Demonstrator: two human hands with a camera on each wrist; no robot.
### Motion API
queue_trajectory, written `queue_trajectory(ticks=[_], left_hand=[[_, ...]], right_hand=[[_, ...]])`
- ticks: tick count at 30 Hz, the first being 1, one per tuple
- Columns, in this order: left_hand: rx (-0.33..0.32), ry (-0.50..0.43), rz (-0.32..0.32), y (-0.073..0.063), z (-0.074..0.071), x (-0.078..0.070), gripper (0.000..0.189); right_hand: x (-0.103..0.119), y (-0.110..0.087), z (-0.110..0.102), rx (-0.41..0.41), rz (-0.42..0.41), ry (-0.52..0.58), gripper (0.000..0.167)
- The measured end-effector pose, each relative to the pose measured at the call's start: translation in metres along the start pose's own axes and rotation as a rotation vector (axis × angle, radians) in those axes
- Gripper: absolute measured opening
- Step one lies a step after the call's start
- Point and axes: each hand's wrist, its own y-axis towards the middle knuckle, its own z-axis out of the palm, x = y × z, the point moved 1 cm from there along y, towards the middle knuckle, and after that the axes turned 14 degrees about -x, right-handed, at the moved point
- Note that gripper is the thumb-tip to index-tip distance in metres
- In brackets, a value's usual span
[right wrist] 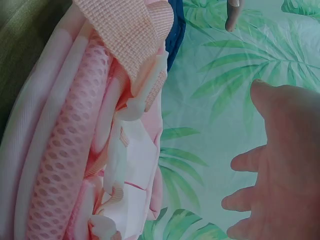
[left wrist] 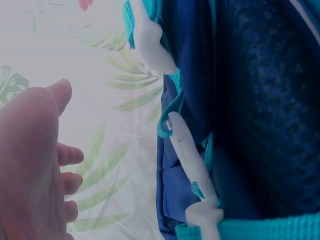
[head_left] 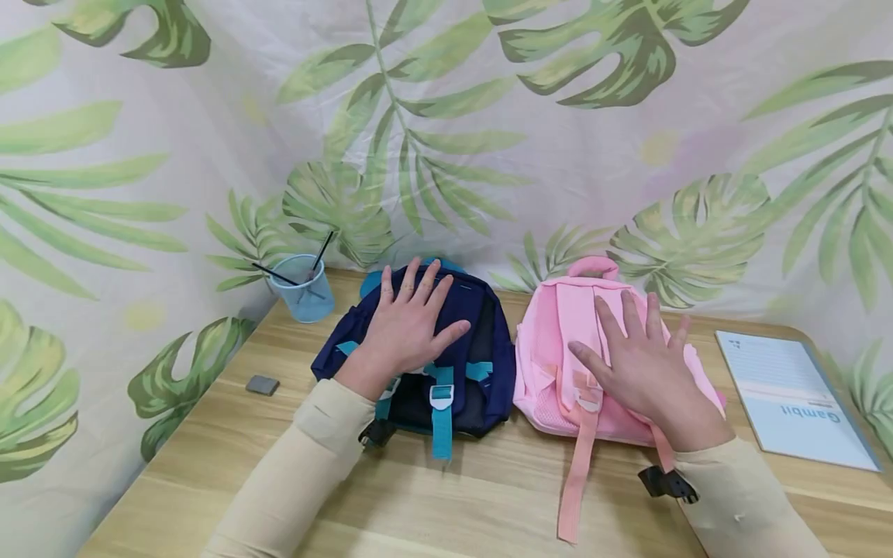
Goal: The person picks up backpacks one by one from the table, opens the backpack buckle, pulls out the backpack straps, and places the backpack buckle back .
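Observation:
A navy backpack (head_left: 481,349) with teal straps lies on the table, its strap side up. Over it the left hand (head_left: 408,329) spreads its straight fingers. To the right lies a pink backpack (head_left: 551,325) with peach straps, and the right hand (head_left: 642,364) is held over it with fingers spread. In the left wrist view a gap shows between the left hand (left wrist: 30,155) and the navy backpack (left wrist: 190,120). The right wrist view likewise shows the right hand (right wrist: 285,165) apart from the pink backpack (right wrist: 75,130). Both hands hold nothing.
A blue mesh pen cup (head_left: 303,291) with dark pens stands at the back left. Nearer lies a small grey eraser-like block (head_left: 262,385). A light blue notebook (head_left: 795,399) rests at the right edge of the wooden table (head_left: 488,496). Leaf-printed cloth hangs behind.

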Motion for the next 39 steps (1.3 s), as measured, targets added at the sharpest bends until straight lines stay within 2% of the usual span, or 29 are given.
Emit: queue_trajectory(ticks=[5, 8, 15, 18, 21, 25, 33, 39], left_hand=[[-0.022, -0.021, 0.019, 0.001, -0.004, 0.004, 0.084], [-0.057, -0.05, 0.039, 0.002, -0.009, 0.008, 0.081], [-0.233, -0.152, 0.095, -0.001, -0.022, 0.026, 0.063], [-0.263, -0.222, 0.088, -0.003, -0.026, 0.035, 0.052], [-0.238, -0.306, 0.071, -0.005, -0.029, 0.043, 0.043], [-0.168, -0.384, 0.071, -0.01, -0.029, 0.053, 0.032], [-0.031, -0.456, 0.147, -0.024, -0.021, 0.074, 0.02], [0.039, -0.498, 0.151, -0.031, -0.012, 0.083, 0.021]], right_hand=[[0.0, 0.002, -0.002, -0.042, -0.016, 0.002, 0.091], [0.0, 0.004, -0.003, -0.067, -0.032, 0.018, 0.09], [0.006, 0.011, -0.004, -0.139, -0.106, 0.149, 0.07], [0.012, 0.015, -0.005, -0.155, -0.096, 0.24, 0.058], [0.018, 0.019, -0.004, -0.17, -0.087, 0.312, 0.051], [0.027, 0.024, 0.001, -0.179, -0.103, 0.393, 0.043], [0.05, 0.037, 0.02, -0.167, -0.161, 0.526, 0.027], [0.071, 0.043, 0.035, -0.103, -0.185, 0.547, 0.029]])
